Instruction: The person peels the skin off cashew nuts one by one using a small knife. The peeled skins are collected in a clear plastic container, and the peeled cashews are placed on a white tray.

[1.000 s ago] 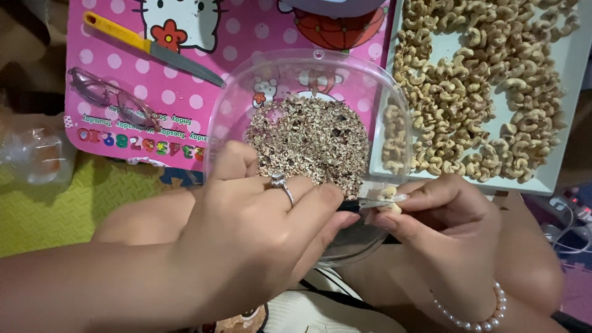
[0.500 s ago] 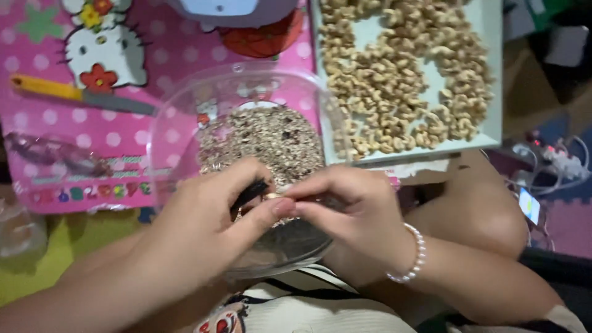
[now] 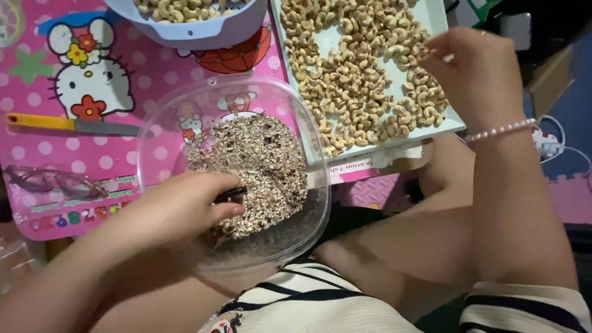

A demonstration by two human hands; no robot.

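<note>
Hands: two. Your left hand [image 3: 185,206] pinches one dark tool over one clear bowl [image 3: 308,185]; your right hand [image 3: 475,74], loosely curled, has moved to one tray [image 3: 441,18].

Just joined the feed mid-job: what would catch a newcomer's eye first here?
The white tray heaped with cashews at top right, where the right hand reaches. In the centre, a clear tub of brown peelings; the left hand rests at its near edge, gripping a small dark tool.
</note>
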